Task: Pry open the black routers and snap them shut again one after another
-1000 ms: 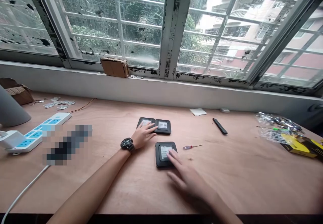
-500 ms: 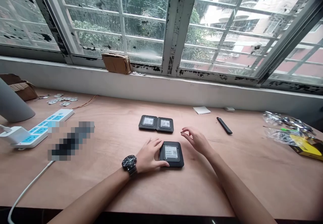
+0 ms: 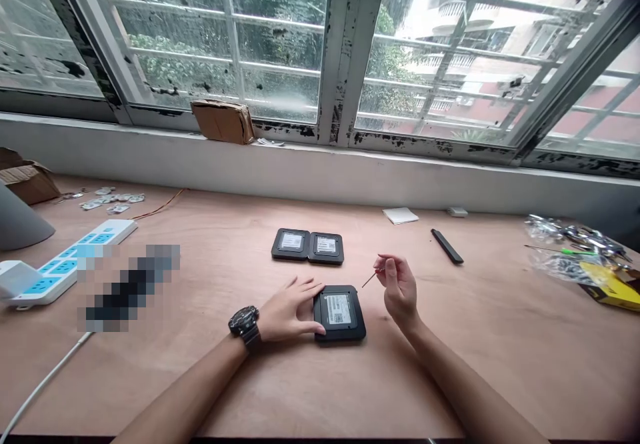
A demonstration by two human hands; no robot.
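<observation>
A light-brown plywood desk (image 3: 450,371) runs beneath a paint-chipped white window frame (image 3: 350,51). On it, a black rounded-square device with a white label (image 3: 339,313) lies face up, below a touching pair of similar black devices (image 3: 307,246). The left hand (image 3: 289,309), a black wristwatch (image 3: 244,324) at its wrist, lies open with fingers spread against the device's left edge. The right hand (image 3: 397,284), raised just beside the device, pinches a small screwdriver (image 3: 369,279) between thumb and fingertips, only its thin shaft showing.
</observation>
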